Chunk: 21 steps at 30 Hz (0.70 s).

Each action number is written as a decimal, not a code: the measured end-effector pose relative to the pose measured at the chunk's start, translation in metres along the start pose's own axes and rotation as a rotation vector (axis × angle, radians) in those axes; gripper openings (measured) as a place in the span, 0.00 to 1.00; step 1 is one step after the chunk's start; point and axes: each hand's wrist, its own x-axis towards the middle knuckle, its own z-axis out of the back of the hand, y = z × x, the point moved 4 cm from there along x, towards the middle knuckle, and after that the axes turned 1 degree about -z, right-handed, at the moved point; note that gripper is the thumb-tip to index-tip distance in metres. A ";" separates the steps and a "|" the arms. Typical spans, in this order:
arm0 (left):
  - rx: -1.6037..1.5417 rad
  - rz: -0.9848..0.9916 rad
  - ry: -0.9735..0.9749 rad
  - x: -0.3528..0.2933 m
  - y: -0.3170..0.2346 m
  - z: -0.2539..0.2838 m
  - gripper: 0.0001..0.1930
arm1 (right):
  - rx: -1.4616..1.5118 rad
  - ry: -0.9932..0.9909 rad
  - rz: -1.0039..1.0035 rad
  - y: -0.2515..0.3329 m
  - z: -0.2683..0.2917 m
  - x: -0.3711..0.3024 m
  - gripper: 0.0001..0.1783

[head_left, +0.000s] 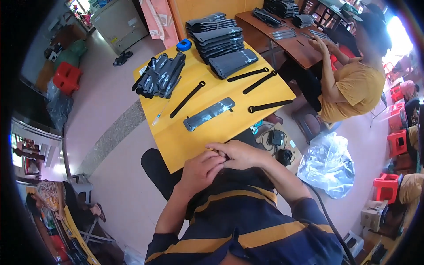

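Left hand (200, 171) and right hand (240, 154) meet, fingers curled; can't tell any hold. Grey pouch (210, 114) ahead of fingers: best handled flat, by edges.

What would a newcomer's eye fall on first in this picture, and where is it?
Probably the bright yellow rectangular table in the middle, with flat dark grey pouches stacked high at its far end. Below, the person's left hand and right hand meet by the table's near edge. The large, shiny, clear plastic bag on the floor to the right may also draw attention.
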 end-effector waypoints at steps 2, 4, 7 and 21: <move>-0.039 0.084 -0.097 -0.005 0.007 0.003 0.12 | 0.020 -0.026 0.026 0.001 -0.001 -0.002 0.31; -0.075 0.203 -0.162 -0.012 0.014 0.010 0.09 | 0.043 -0.041 0.070 0.000 0.000 -0.002 0.27; -0.319 0.486 -0.293 -0.032 0.040 0.015 0.04 | 0.134 0.000 -0.101 -0.008 0.022 -0.018 0.15; -0.626 0.984 -0.452 -0.039 0.089 0.006 0.09 | 0.273 -0.293 -0.338 -0.065 0.076 -0.014 0.08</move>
